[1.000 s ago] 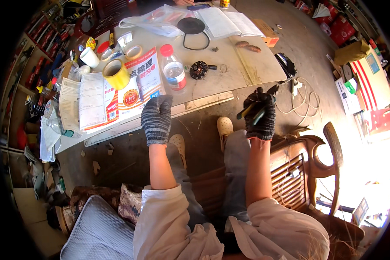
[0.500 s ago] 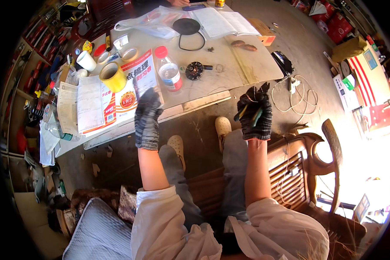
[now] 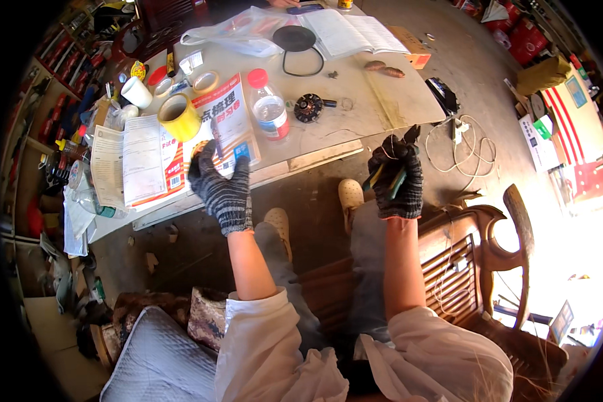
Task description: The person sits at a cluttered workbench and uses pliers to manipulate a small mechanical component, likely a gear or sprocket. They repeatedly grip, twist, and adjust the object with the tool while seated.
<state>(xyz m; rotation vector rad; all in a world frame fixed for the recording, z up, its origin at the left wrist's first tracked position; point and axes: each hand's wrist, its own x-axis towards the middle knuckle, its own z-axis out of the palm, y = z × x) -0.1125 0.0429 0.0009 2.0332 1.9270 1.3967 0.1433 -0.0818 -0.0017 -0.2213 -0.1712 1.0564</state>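
Note:
My left hand point(image 3: 222, 194), in a grey and black knit glove, hovers at the table's near edge over a red and white printed booklet point(image 3: 233, 110). Its thumb and fingers are spread, and I see nothing held between them. A narrow dark object point(image 3: 216, 137) shows on the booklet just beyond the fingertips. My right hand point(image 3: 396, 177) wears a matching glove and is closed around pliers point(image 3: 396, 182) with green and yellow handles. It is held off the table's front edge; the plier jaws are hidden by the glove.
On the table stand a yellow tape roll point(image 3: 178, 117), a bottle with a red cap point(image 3: 268, 107) and a round dark part with a short shaft point(image 3: 309, 107). Farther back lie a black disc point(image 3: 293, 38), a plastic bag point(image 3: 238, 32) and an open book point(image 3: 345, 33). A wooden chair point(image 3: 459, 261) stands at right.
My left hand has turned and its fingers have spread over the booklet, moving slightly left. My right hand keeps its hold on the pliers. The whole view has shifted a little.

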